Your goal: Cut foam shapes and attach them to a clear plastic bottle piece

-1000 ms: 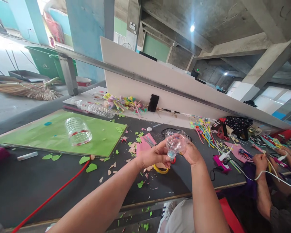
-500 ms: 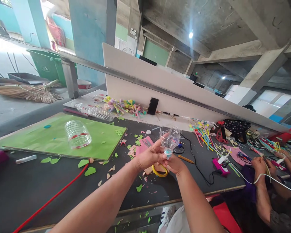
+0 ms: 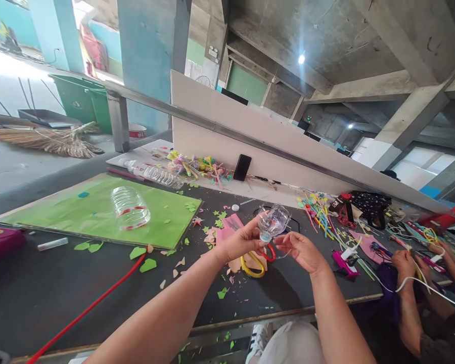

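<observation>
My left hand (image 3: 239, 241) pinches the neck of a clear cut-off bottle top (image 3: 273, 221), held above the dark table with its open wide end up and to the right. My right hand (image 3: 300, 249) sits just right of the neck, fingers curled and pinched on something thin and clear that I cannot make out. Under my hands lie scissors with yellow and red handles (image 3: 255, 264) and pink paper pieces (image 3: 227, 226).
A green sheet (image 3: 79, 215) carries a clear bottle bottom (image 3: 130, 208). A red cord (image 3: 94, 301) crosses the table. Beyond are a whole bottle (image 3: 157, 175), coloured straws (image 3: 318, 207), a phone (image 3: 242, 167) and a pink glue gun (image 3: 343, 260). Another person's hands (image 3: 409, 260) work at the right.
The bottle top has tilted from upright to leaning right. My right hand has slid out from under its neck and now pinches beside it. The view has shifted a little.
</observation>
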A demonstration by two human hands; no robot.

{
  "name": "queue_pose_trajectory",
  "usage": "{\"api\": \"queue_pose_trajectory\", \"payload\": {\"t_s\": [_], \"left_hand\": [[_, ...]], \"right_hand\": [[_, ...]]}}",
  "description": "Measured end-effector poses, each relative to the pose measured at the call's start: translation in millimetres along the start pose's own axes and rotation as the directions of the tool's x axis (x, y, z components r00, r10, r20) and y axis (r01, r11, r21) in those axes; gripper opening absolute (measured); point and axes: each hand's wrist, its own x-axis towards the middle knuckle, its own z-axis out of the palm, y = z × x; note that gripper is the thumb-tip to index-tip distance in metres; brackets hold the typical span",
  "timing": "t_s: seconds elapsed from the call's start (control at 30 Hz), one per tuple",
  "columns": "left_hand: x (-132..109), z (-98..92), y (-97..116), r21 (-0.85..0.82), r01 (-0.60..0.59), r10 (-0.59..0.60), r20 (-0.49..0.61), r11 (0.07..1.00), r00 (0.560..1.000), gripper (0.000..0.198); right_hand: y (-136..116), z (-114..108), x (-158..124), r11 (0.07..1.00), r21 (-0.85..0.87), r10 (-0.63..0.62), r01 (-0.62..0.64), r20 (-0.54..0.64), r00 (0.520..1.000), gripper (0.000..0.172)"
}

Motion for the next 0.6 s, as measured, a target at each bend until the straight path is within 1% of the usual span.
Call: {"api": "queue_pose_trajectory", "payload": {"t_s": [0.03, 0.13, 0.17, 0.2, 0.27, 0.37, 0.4, 0.47, 0.53, 0.6], "left_hand": [[0.7, -0.1, -1.7, 0.035, -0.001, 0.001, -0.002, 0.999, 1.000, 0.093], [1.9, 0.0, -6.4, 0.132, 0.002, -0.004, 0.015, 0.991, 1.000, 0.088], [2.1, 0.0, -7.6, 0.159, 0.001, -0.005, 0.021, 0.987, 1.000, 0.087], [2.1, -0.1, -8.5, 0.185, 0.000, -0.005, 0.025, 0.983, 1.000, 0.085], [2.1, -0.2, -9.8, 0.235, -0.006, 0.000, 0.024, 0.972, 1.000, 0.083], [2.0, 0.2, -10.6, 0.325, -0.012, 0.015, -0.008, 0.946, 1.000, 0.079], [2.0, 0.5, -10.7, 0.357, -0.022, 0.032, -0.023, 0.934, 0.999, 0.078], [2.2, 0.9, -10.9, 0.418, -0.055, 0.085, -0.053, 0.907, 0.995, 0.074], [2.5, 0.4, -11.2, 0.472, -0.088, 0.146, -0.088, 0.877, 0.985, 0.073], [2.8, -1.1, -11.7, 0.514, -0.098, 0.195, -0.138, 0.852, 0.971, 0.072]], "right_hand": [[-8.7, -4.2, -6.0, 0.997, -0.077, 0.017, -0.022, -0.060, 0.998, 0.030], [-41.9, -9.1, -19.9, 0.983, -0.175, 0.033, -0.059, -0.145, 0.989, 0.030], [-54.8, -7.4, -23.0, 0.953, -0.291, 0.026, -0.081, -0.190, 0.981, 0.030], [-68.0, -3.9, -25.5, 0.906, -0.413, -0.004, -0.095, -0.232, 0.973, 0.029], [-92.8, 8.5, -28.9, 0.787, -0.601, -0.054, -0.141, -0.295, 0.954, 0.029], [-118.1, 36.2, -31.5, 0.544, -0.800, -0.109, -0.254, -0.367, 0.924, 0.024], [-122.3, 46.4, -31.9, 0.463, -0.840, -0.138, -0.285, -0.386, 0.912, 0.023], [-124.7, 65.8, -32.0, 0.338, -0.889, -0.176, -0.309, -0.382, 0.907, 0.022], [-120.7, 82.3, -31.5, 0.241, -0.925, -0.209, -0.294, -0.346, 0.915, 0.021], [-112.2, 95.3, -30.8, 0.164, -0.952, -0.236, -0.258, -0.292, 0.927, 0.022]]}}
